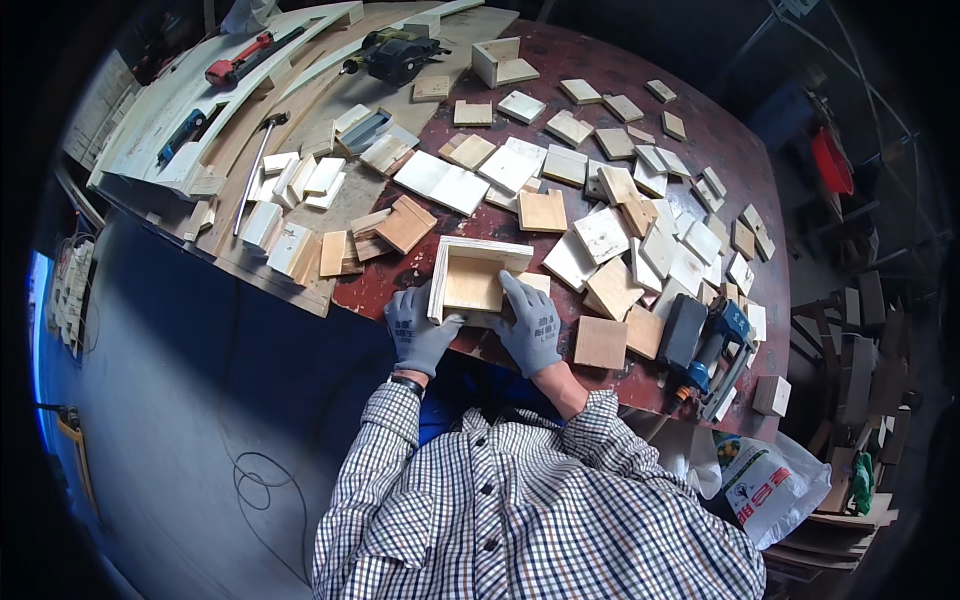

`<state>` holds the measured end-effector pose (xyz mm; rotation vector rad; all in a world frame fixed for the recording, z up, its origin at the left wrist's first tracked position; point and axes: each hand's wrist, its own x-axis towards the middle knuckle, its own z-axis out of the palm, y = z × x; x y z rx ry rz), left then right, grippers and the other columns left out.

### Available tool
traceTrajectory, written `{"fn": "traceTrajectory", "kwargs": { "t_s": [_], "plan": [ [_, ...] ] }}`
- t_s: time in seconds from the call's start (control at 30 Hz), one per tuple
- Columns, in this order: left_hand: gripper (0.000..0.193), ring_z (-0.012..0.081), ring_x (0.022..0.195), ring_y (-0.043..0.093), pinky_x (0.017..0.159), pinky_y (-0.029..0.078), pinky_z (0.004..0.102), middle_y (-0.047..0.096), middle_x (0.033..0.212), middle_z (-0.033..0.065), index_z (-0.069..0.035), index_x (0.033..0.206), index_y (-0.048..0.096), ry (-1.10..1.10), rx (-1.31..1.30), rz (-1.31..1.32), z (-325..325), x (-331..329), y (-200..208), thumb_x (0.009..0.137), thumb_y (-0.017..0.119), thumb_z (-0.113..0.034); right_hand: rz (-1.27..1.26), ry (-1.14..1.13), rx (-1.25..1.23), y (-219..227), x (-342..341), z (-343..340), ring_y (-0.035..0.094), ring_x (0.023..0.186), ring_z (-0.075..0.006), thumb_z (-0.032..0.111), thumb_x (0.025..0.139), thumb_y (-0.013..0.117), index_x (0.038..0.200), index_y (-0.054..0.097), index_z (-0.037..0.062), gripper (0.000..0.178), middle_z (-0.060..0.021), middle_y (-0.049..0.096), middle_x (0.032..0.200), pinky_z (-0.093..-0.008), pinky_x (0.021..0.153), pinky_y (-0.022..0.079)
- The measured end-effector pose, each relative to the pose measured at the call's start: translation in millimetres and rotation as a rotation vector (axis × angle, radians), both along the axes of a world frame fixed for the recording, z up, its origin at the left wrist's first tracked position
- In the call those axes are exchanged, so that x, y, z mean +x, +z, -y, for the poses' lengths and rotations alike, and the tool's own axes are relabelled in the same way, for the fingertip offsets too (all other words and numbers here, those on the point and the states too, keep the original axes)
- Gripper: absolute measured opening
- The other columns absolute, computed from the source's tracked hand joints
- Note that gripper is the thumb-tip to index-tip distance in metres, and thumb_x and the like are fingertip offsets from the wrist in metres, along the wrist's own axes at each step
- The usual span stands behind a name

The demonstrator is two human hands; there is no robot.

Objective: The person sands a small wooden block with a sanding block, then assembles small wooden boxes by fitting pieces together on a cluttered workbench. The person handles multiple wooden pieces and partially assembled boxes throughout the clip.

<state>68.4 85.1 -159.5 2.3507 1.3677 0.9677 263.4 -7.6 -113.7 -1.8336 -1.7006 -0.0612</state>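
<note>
At the table's near edge, my two grey-gloved hands hold a small plywood corner box (474, 285). It has a flat base with upright walls along its left and far sides. My left hand (420, 328) is closed round the left wall's near end, its thumb along the front. My right hand (530, 325) grips the front right part, with a finger reaching up its right side. Some of the fingers are hidden under the box. A square wooden block (601, 342) lies just right of my right hand, and a notched wooden piece (405, 224) lies beyond my left.
Many loose wooden squares (542, 211) cover the dark red table (400, 275). A blue nail gun (712, 345) lies at the right edge. Far left are a hammer (257, 165), a red power tool (240, 62) and a dark tool (395, 58). A white sack (775, 490) stands below right.
</note>
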Motion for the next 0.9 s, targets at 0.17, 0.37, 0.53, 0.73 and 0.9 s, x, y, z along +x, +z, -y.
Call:
{"fn": "traceTrajectory", "kwargs": {
  "t_s": [0.17,0.37,0.53,0.73,0.9],
  "plan": [
    [0.075,0.0311,0.107,0.059,0.093,0.046,0.0504,0.066,0.106,0.0071,-0.012,0.126,0.067,-0.035,0.010,-0.065,-6,1,6,0.070,0.090,-0.055,-0.183,-0.110,-0.148,0,-2,-10,0.066,0.114,-0.0363,0.020,0.074,0.091,0.154,0.049,0.0134,0.091,-0.0130,0.069,0.127,-0.0473,0.099,0.054],
    [0.072,0.0328,0.103,0.060,0.091,0.044,0.0520,0.069,0.107,0.0084,-0.010,0.116,0.071,0.021,0.091,-0.060,-2,1,-2,0.081,0.075,-0.072,-0.052,0.017,-0.123,7,8,-7,0.066,0.110,-0.0364,0.027,0.076,0.091,0.155,0.052,0.0215,0.088,-0.0113,0.065,0.122,-0.0470,0.089,0.058],
    [0.073,0.0315,0.101,0.061,0.088,0.046,0.0498,0.068,0.105,0.0072,-0.012,0.122,0.068,-0.028,0.092,-0.059,-6,3,1,0.077,0.083,-0.067,-0.003,0.064,0.002,8,8,-2,0.067,0.109,-0.0347,0.028,0.082,0.086,0.149,0.062,0.0226,0.071,-0.0110,0.065,0.126,-0.0460,0.089,0.058],
    [0.066,0.0347,0.099,0.062,0.089,0.046,0.0500,0.067,0.102,0.0127,-0.009,0.115,0.069,0.012,0.141,0.083,0,3,3,0.077,0.086,-0.060,-0.087,0.116,0.307,40,24,22,0.068,0.103,-0.0329,0.034,0.092,0.080,0.143,0.066,0.0090,0.059,-0.0133,0.073,0.119,-0.0430,0.090,0.054],
    [0.072,0.0323,0.104,0.060,0.092,0.045,0.0506,0.066,0.102,0.0087,-0.012,0.126,0.068,0.035,0.061,0.031,-4,2,-11,0.077,0.085,-0.062,-0.887,-0.138,0.336,60,75,-18,0.069,0.088,-0.0182,0.011,0.098,0.074,0.149,0.061,0.0023,0.053,-0.0136,0.074,0.107,-0.0346,0.079,0.056]
  ]
}}
